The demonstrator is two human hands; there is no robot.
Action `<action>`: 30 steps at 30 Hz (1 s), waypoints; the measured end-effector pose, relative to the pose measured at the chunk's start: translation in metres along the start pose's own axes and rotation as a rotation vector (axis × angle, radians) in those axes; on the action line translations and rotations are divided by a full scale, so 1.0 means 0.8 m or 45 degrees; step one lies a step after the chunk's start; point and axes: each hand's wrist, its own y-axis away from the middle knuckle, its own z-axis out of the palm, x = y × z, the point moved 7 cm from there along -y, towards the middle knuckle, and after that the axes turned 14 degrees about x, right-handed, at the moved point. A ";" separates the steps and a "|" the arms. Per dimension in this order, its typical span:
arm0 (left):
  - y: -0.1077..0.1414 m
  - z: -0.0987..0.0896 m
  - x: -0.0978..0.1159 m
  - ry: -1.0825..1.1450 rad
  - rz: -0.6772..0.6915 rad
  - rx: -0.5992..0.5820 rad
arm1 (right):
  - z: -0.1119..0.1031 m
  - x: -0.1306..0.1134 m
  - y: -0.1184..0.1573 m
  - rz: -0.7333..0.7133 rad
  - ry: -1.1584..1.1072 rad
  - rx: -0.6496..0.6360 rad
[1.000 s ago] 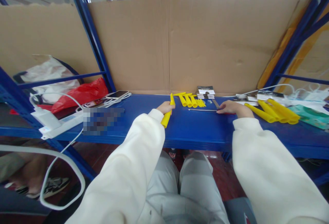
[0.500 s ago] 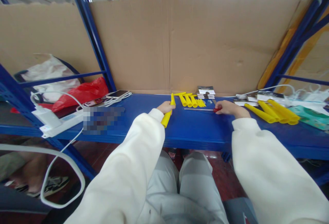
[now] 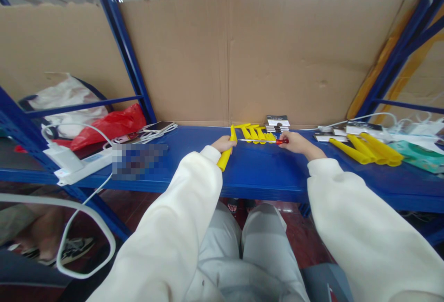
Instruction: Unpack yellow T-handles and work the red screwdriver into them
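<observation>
My left hand (image 3: 222,144) is closed around a yellow plastic tube-like piece (image 3: 225,159), wider at its lower end and narrow at the top. In my right hand (image 3: 293,143) is a screwdriver (image 3: 282,141) with a red handle, gripped in the fingers. Its long thin metal shaft points left, and the tip is close to the yellow piece in my left hand; whether they touch I cannot tell. Behind the shaft, several yellow pieces (image 3: 255,133) lie in a row on the blue shelf (image 3: 256,172), beside a stack of small black-and-white packets (image 3: 276,123).
Several yellow cones (image 3: 367,150) lie at the right, near a green packet (image 3: 418,156) and white cables. Leftward are a white power strip (image 3: 85,168), a phone (image 3: 161,127) and a red bag (image 3: 111,126). A cardboard panel (image 3: 277,57) stands along the back.
My right hand has moved left and slightly up with the screwdriver, lifting it off the shelf and bringing its tip close to the yellow piece. My left hand has stayed almost still.
</observation>
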 end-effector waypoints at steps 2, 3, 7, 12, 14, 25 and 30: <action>-0.001 0.001 0.000 0.001 0.008 0.000 | -0.001 0.000 -0.001 -0.007 0.015 0.019; -0.002 0.002 0.000 0.005 0.014 -0.001 | -0.001 0.000 -0.001 -0.014 0.018 0.023; -0.004 0.004 -0.001 0.018 0.021 -0.005 | 0.001 0.003 -0.003 -0.039 0.028 0.026; -0.004 0.003 -0.001 0.033 0.010 0.009 | 0.004 0.006 -0.005 -0.038 0.026 0.031; -0.003 0.003 0.000 0.025 0.015 0.006 | 0.004 0.007 -0.005 -0.035 0.024 0.031; -0.005 0.003 -0.002 0.032 0.023 0.010 | 0.003 0.002 -0.003 -0.040 0.027 0.024; -0.007 0.004 -0.002 0.026 0.032 0.001 | 0.003 -0.001 -0.001 -0.031 0.043 0.012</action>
